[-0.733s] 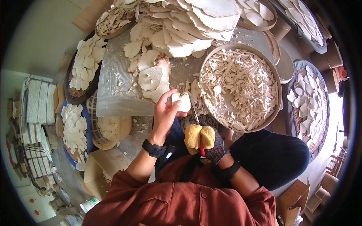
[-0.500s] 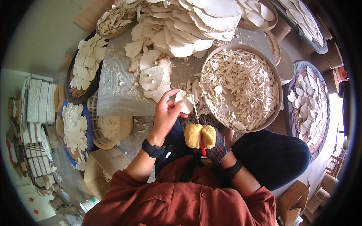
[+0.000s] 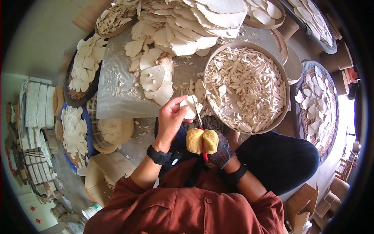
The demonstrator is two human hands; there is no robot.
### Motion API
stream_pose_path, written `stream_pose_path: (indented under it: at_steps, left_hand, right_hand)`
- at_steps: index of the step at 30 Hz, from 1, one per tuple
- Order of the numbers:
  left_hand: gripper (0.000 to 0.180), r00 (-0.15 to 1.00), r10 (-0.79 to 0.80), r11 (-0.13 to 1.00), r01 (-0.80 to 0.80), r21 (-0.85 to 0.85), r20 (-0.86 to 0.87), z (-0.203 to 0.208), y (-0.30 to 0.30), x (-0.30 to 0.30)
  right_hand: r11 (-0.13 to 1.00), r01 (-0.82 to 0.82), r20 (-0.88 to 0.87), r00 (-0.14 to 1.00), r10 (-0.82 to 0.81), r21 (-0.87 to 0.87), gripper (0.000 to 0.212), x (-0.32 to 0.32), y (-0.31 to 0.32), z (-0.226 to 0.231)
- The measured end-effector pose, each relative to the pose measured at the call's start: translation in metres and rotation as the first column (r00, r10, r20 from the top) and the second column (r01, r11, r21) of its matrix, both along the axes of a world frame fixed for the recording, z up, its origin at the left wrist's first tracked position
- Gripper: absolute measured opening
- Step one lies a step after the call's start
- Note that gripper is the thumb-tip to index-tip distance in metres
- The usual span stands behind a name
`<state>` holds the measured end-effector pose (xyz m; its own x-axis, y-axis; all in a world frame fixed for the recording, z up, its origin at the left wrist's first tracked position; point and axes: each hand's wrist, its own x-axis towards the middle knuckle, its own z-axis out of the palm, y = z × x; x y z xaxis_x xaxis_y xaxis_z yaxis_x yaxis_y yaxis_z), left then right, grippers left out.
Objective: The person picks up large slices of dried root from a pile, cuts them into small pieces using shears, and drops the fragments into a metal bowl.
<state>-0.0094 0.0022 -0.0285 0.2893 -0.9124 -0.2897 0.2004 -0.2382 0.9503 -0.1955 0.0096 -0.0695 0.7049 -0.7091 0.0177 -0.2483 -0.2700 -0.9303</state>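
Observation:
My bare left hand (image 3: 169,119) pinches a thin, rounded white piece (image 3: 187,109) by its left and lower edge. In my gloved right hand (image 3: 221,151) is a pair of scissors (image 3: 199,118) with red handles, their grips padded with thick yellow foam (image 3: 195,141). The blades point up and lie along the white piece's right edge. How far apart the blades stand I cannot tell. Just beyond my hands, a round tray (image 3: 287,86) holds many small white slivers (image 3: 249,84). Larger white slabs (image 3: 150,78) lie on the table to the left of it.
A tall stack of broad white slabs (image 3: 183,31) stands at the table's (image 3: 117,74) far side. Round trays of white pieces (image 3: 74,128) flank it on the left, with more pieces (image 3: 317,97) on the right. A cardboard box (image 3: 117,171) sits at lower left, another (image 3: 302,204) at lower right.
The scissor blades and the white piece look slightly turned against each other; the piece now shows a rounder outline. The whole view has shifted a little. Both hands keep their holds.

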Motion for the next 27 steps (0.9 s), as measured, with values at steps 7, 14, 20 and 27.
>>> stream_pose_path:
  at_steps: [7, 14, 20, 27]
  left_hand:
    - [0.029, 0.998, 0.016, 1.000, -0.015, 0.015, -0.058, -0.005, 0.001, 0.002]
    - [0.018, 0.990, -0.115, 0.993, 0.114, 0.016, 0.087, 0.011, 0.010, 0.018]
    - [0.021, 0.810, 0.081, 0.975, -0.185, 0.122, 0.581, 0.044, 0.073, 0.147]
    - [0.033, 0.675, -0.063, 0.972, 0.210, -0.109, 0.735, 0.061, 0.016, 0.105]
  right_hand:
    - [0.942, 0.029, 0.111, 0.991, -0.070, 0.334, 0.031, 0.000, 0.002, -0.007]
    - [0.787, -0.133, 0.350, 0.930, -0.111, 0.603, 0.028, 0.009, 0.005, -0.005]
    - [0.901, -0.090, 0.267, 0.963, -0.030, 0.425, 0.032, 0.002, 0.009, 0.004]
    - [0.923, -0.315, 0.126, 0.948, 0.293, 0.223, 0.037, 0.016, 0.004, 0.058]
